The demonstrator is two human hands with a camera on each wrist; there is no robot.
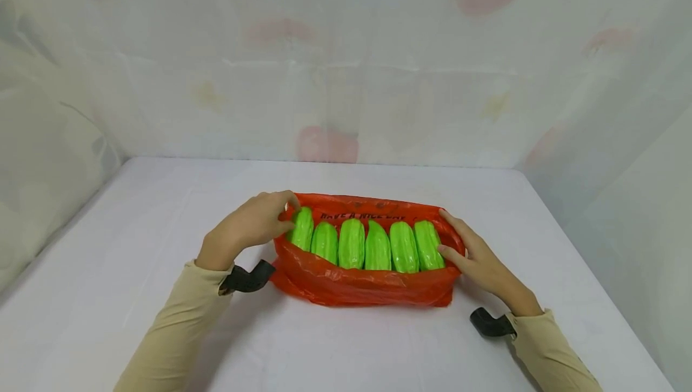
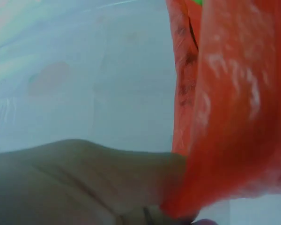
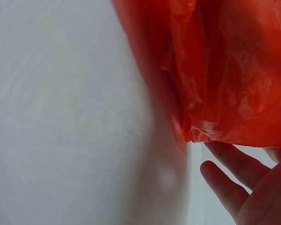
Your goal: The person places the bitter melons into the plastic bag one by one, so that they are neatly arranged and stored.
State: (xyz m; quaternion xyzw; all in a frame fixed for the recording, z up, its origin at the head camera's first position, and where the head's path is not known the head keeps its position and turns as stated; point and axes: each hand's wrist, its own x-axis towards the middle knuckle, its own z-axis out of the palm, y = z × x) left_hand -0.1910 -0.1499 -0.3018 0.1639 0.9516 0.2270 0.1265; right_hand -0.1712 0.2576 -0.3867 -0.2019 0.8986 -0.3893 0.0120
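A red plastic bag lies in the middle of the table with its wide mouth facing up. Several bright green, ridged, glossy vegetables stand side by side in it; their exact kind is unclear. My left hand holds the bag's left end, thumb and fingertips close to the leftmost vegetable. In the left wrist view, red plastic covers the thumb's tip. At the opposite end, my right hand grips the rim, thumb inside and fingers outside. The right wrist view shows fingers spread beside the bag's side.
The bag rests on a white-covered table. Behind it hangs a pale sheet with faded red prints, continuing along both sides. A black curved piece sticks out of each sleeve, one by the left wrist and one by the right.
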